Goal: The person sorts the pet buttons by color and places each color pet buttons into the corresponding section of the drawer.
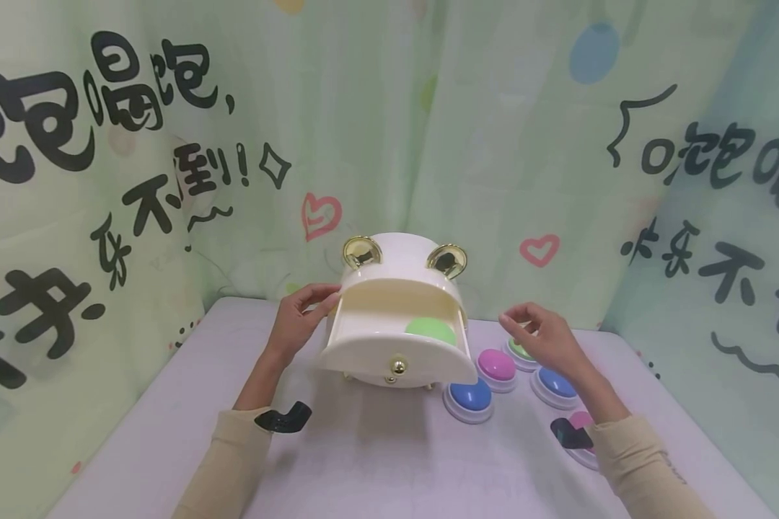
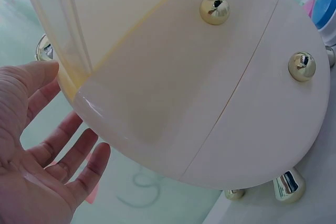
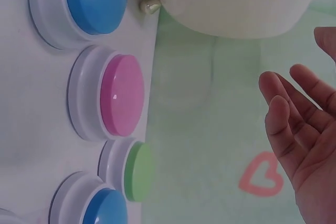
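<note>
A cream-white drawer box [image 1: 402, 252] with two gold rings on top and small gold feet stands on the table. Its upper drawer [image 1: 370, 353] is pulled out, and a light-green rounded piece [image 1: 431, 330] lies in its right part. Gold knobs [image 2: 214, 10] sit on the drawer fronts. My left hand [image 1: 301, 317] is at the box's left side, thumb and fingertips right at the edge, fingers loosely spread. To the right of the box, my right hand [image 1: 545, 335] hovers in the air with relaxed, slightly bent fingers and holds nothing.
Several push buttons with white bases stand right of the box: a blue one [image 1: 470, 395], a pink one [image 3: 123, 95], a green one [image 3: 139, 171] and another blue one [image 1: 556, 382]. One more pink button [image 1: 581, 420] is partly hidden by the right wrist. Printed curtains [image 1: 493, 144] enclose the table [image 1: 376, 468].
</note>
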A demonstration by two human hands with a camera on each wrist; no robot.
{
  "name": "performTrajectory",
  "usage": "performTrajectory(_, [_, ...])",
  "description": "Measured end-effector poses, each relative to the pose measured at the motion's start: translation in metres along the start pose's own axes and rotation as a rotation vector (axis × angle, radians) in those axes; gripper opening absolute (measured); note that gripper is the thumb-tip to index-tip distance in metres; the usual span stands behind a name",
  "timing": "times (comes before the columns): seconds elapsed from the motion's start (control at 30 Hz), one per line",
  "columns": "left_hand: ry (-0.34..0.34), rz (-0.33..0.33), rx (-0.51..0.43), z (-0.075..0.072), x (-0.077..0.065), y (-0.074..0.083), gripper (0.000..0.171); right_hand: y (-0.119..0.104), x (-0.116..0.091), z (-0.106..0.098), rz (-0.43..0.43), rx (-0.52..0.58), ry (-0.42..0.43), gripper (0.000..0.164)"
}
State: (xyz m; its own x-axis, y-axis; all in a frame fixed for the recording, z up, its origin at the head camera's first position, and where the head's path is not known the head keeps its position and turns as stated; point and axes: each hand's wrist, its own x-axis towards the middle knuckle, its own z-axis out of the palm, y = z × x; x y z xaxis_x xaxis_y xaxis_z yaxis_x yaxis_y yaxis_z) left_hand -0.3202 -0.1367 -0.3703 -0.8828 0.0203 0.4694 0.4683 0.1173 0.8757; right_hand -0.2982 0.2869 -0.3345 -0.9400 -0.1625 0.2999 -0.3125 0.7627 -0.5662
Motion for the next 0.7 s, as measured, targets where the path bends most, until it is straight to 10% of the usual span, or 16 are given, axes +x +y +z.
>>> performTrajectory(0.7, [0.007,0.012,-0.001,0.001,0.000,-0.002,0.031,0.018,-0.004,0.017,0.066,-0.054,0.011,0.050])
